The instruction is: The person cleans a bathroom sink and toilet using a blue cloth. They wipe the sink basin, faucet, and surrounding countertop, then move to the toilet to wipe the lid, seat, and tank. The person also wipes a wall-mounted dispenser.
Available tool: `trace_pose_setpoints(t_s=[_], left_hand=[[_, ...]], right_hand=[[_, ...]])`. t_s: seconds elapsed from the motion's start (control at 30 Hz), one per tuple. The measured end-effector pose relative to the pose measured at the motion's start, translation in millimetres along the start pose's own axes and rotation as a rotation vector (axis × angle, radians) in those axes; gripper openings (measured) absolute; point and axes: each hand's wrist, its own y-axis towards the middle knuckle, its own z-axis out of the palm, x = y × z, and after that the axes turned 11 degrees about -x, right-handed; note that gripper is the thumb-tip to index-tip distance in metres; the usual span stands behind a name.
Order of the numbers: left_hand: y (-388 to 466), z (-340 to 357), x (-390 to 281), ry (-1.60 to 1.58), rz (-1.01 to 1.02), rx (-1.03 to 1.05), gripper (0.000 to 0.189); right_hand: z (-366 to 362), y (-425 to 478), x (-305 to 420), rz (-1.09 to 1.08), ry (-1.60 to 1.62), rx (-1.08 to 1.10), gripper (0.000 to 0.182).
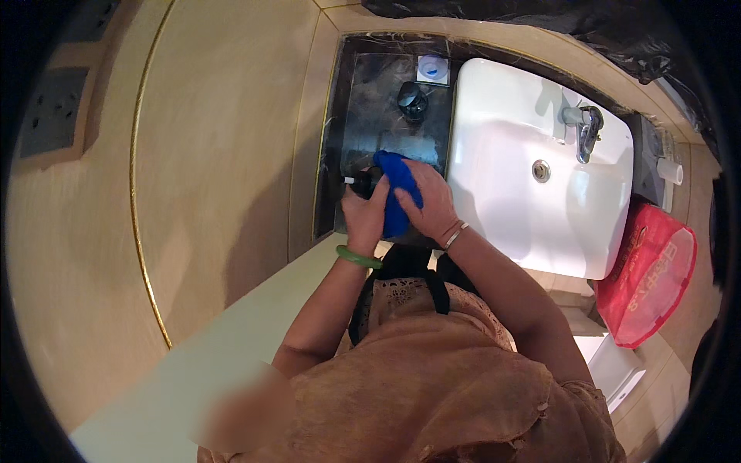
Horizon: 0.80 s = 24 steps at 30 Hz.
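Observation:
Over the near part of the dark countertop (pixel 370 104), my left hand (pixel 363 217) grips a dark bottle (pixel 363 183) with a small white tip that points left. A blue cloth (pixel 396 217) lies against the bottle's right side, bunched between my hands. My right hand (pixel 429 199) holds the cloth from the right, fingers bent over it. The bottle's lower part is hidden by the cloth and fingers. Farther back on the counter stand a dark, shiny container (pixel 412 101) and, behind it, a small square item with a round blue-and-white top (pixel 433 68).
A white washbasin (pixel 498 191) with a chrome faucet (pixel 589 130) adjoins the counter on the right. Beyond it hangs a red bag (pixel 648 278) bearing writing. Black plastic sheeting (pixel 521 14) runs along the top. A tiled wall (pixel 231 116) bounds the left, near a pale green panel (pixel 231 330).

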Motion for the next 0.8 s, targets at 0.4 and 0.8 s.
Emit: trace_pose_setpoints(t_s=[0.4, 0.8], left_hand=[[-16, -11, -35, 0.076, 0.135, 0.072, 0.034], [-21, -5, -64, -0.135, 0.332, 0.573, 0.049]], right_hand=[[-11, -10, 20, 0.01, 0.099, -0.001, 0.048], [-50, 5, 2, 1.129, 1.465, 0.51, 0.037]])
